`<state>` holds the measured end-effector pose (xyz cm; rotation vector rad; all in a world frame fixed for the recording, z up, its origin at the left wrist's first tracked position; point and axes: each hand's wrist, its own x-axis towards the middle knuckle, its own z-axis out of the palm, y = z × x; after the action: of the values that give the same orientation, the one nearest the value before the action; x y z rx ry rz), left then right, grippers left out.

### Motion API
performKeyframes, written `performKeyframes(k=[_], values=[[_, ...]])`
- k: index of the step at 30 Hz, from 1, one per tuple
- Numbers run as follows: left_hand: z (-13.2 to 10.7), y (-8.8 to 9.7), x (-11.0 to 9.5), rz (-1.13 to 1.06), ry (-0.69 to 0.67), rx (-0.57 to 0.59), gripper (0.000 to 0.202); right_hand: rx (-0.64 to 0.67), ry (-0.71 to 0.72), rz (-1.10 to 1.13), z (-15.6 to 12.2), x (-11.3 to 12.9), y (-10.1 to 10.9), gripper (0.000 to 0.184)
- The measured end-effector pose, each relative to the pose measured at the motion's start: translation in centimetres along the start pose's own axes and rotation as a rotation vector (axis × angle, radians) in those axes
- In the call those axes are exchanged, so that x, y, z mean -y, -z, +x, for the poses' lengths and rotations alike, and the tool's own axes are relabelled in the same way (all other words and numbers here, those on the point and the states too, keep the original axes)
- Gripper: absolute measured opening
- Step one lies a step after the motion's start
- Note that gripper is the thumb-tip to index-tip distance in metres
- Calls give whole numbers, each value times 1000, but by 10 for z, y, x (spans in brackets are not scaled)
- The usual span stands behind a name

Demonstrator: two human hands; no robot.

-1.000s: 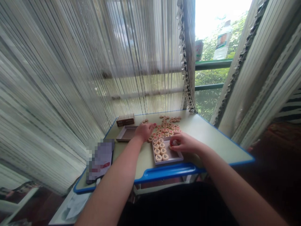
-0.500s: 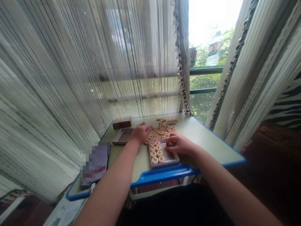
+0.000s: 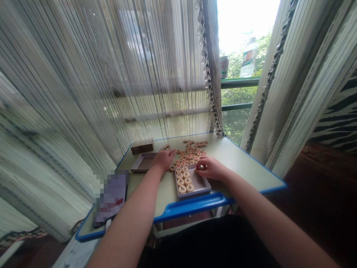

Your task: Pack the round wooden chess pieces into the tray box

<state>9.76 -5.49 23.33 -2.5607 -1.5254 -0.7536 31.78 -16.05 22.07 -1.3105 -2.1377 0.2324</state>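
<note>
**Eight round pieces [image 3: 187, 181] sit in the loaded tray [image 3: 198, 183]**

The loaded tray lies on the counter [image 3: 240, 167], near its blue front edge; the eight pieces, marked with dark characters, stand in two columns along its left side; the right hand [image 3: 209, 167] is over its right part, fingers bent and narrow, though I cannot tell whether they pinch a piece; the left hand [image 3: 165, 159] is past its far left corner, fingers close together, its grip hidden from view; just behind the loaded tray spread the loose pieces [image 3: 190, 156], many marked in red; to its left lies a second tray [image 3: 143, 163], partly behind the left forearm; a small box [image 3: 142, 146] stands farther back on that side; well beyond it, a bottle [image 3: 248, 59] and a cup [image 3: 224, 67] stand on a green railing [image 3: 240, 82].
</note>
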Motion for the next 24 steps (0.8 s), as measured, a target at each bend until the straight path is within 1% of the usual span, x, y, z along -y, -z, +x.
performKeyframes(k=[7,12,19,24], values=[[-2,4,-4,48,-7,18,48,-2,-14,-34,2,3,0,10],[-2,5,-5,80,-29,21,49,-5,-29,-87,3,1,-1,8],[-2,6,-6,88,-49,5,49,10,-70,-119,6,1,-3,8],[-3,8,-7,96,-47,18,50,3,-113,-118,7,-1,-4,9]])
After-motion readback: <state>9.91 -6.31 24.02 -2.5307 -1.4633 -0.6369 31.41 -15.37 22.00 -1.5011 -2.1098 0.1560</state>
